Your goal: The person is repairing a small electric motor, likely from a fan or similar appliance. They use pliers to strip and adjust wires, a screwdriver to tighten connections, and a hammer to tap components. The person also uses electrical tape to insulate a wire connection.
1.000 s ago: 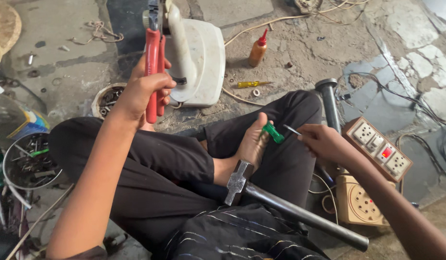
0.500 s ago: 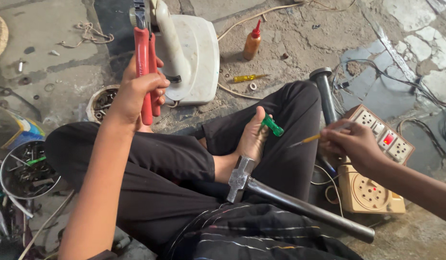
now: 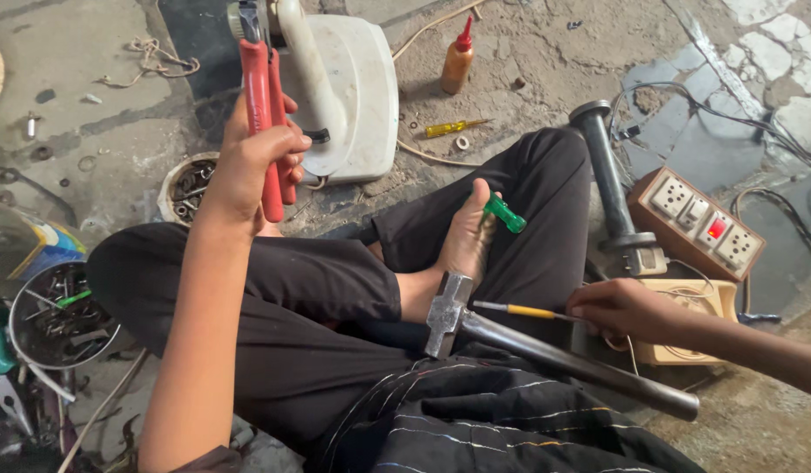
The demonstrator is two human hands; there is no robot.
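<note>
Right hand [image 3: 617, 308] lower now, fingers clamped on yellow screwdriver [image 3: 517, 310]; left hand [image 3: 252, 162] gripping red pliers [image 3: 267, 114].

My crossed legs [image 3: 274, 307] and the hammer [image 3: 545, 346] lying over my lap fill the lower middle of the frame. At right, the switchboard [image 3: 694, 223] and steel pipe [image 3: 609, 175] crowd my right hand [image 3: 620, 308]. Bare floor [image 3: 90, 131] lies open at upper left, beyond my left hand [image 3: 252, 162].
</note>
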